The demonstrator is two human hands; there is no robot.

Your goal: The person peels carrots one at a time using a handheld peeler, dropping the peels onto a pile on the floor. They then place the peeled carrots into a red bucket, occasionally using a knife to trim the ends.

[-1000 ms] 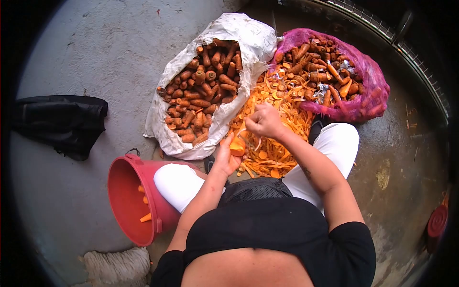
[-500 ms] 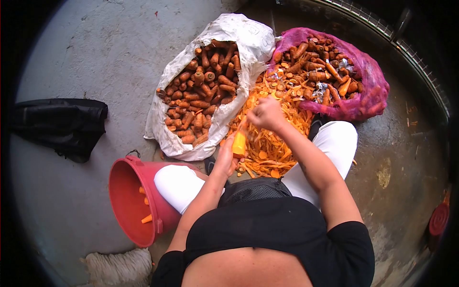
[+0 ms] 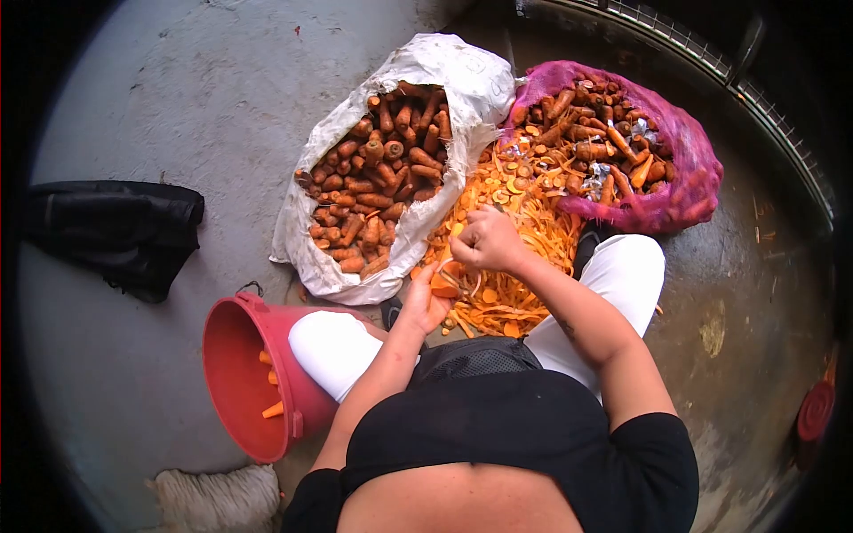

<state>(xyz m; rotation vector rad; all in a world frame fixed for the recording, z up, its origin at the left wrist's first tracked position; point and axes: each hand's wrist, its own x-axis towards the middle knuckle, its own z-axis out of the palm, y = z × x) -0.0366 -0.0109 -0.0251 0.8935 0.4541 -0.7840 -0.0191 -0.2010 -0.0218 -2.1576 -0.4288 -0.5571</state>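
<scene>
My left hand [image 3: 426,302] is closed around a peeled carrot [image 3: 443,286], whose bright orange end shows beside the fingers. Close above it, my right hand [image 3: 489,240] is curled into a fist; a small yellowish piece shows at its fingers, but what it grips is hard to make out. A thin curled strip hangs between the hands. Beneath them lies a heap of carrot peelings and cut ends [image 3: 524,289]. A white sack [image 3: 298,209] full of unpeeled carrots [image 3: 373,178] lies open ahead of my left hand.
A pink mesh sack [image 3: 697,169] with carrots and scraps lies at the far right. The red bucket [image 3: 233,391] at my left knee holds several peeled carrots [image 3: 273,409]. Black cloth [image 3: 115,231] lies at left, with a pale bundled sack [image 3: 218,497] below. A metal grating runs along the upper right.
My right hand has moved slightly down and toward my left hand. The carrot in my left hand has turned, now showing less of its length. The view has shifted slightly.
</scene>
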